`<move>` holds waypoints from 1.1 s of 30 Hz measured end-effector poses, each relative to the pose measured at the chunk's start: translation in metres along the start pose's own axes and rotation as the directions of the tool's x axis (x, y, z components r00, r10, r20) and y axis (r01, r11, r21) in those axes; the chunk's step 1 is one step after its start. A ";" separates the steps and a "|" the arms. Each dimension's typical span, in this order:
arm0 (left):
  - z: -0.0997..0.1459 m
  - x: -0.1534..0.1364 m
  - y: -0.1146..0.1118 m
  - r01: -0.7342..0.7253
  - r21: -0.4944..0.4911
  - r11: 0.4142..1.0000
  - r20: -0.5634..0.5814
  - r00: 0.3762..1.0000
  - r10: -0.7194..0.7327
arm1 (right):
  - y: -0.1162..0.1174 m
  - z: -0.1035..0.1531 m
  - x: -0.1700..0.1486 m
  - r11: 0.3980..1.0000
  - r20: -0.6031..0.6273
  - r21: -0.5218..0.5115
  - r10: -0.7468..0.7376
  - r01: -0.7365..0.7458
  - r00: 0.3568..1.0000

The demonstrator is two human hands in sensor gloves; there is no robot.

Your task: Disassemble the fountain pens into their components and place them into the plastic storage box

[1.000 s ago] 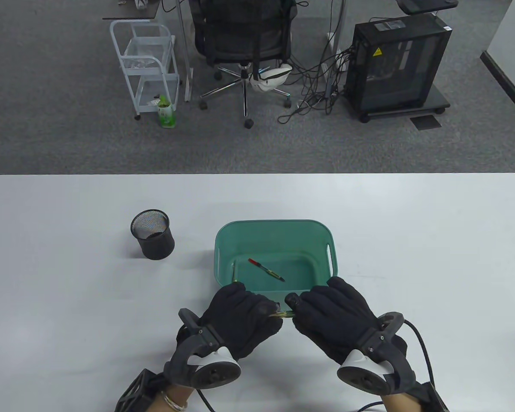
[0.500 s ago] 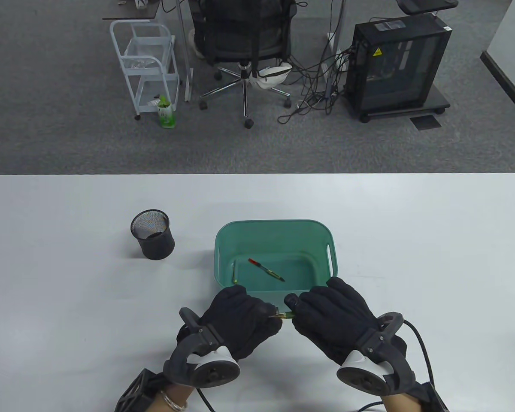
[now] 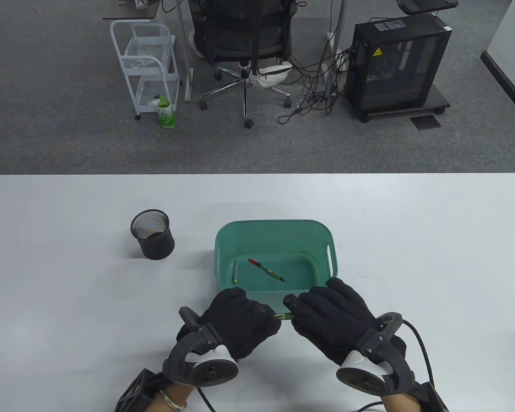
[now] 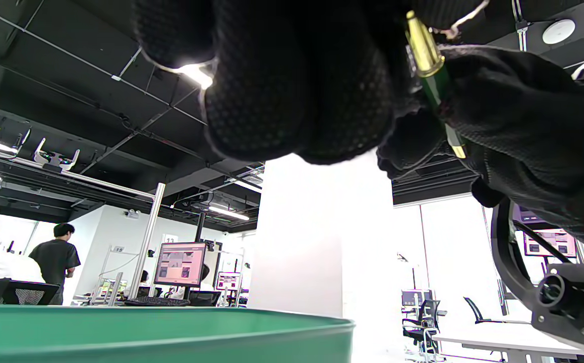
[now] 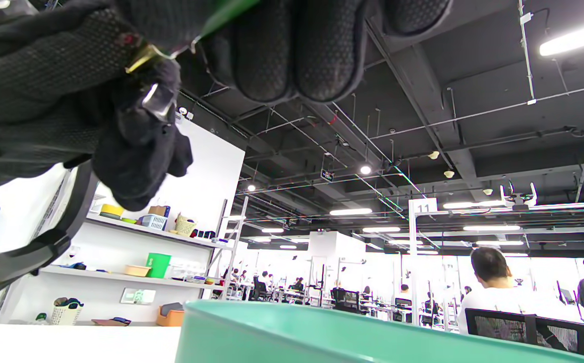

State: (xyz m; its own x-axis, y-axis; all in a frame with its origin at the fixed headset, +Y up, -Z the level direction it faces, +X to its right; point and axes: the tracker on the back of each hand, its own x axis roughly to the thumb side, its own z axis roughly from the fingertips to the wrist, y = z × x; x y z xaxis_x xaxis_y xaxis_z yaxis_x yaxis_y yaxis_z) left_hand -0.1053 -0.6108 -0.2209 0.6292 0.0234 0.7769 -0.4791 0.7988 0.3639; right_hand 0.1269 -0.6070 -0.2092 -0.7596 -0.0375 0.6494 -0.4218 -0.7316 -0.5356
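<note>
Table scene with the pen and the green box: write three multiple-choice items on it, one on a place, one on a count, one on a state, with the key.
1. Where does the black mesh cup stand?
A. left of the green box
B. inside the box
C. right of the box

2. How many pen parts lie in the box?
A. none
B. two
C. five

3. How is the green pen held?
A. lying loose on the table
B. by the left hand only
C. by both hands, the right hand too

Key: 1 A, the table view shows it left of the box. 2 B, the red-tipped part and the gold-green part. 3 C, each hand grips one end.
</note>
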 end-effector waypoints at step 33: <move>0.002 0.001 -0.002 0.044 0.027 0.999 -0.009 0.999 -0.044 | 0.002 -0.001 -0.004 1.000 -0.008 0.010 0.007 -0.007 1.000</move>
State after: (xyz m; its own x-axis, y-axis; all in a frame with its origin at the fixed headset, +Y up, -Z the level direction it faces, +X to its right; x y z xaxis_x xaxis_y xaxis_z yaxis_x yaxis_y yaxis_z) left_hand -0.1052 -0.6134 -0.2196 0.6551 -0.0063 0.7555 -0.4673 0.7824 0.4118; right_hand 0.1286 -0.6076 -0.2129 -0.7666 -0.0376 0.6411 -0.4113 -0.7380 -0.5350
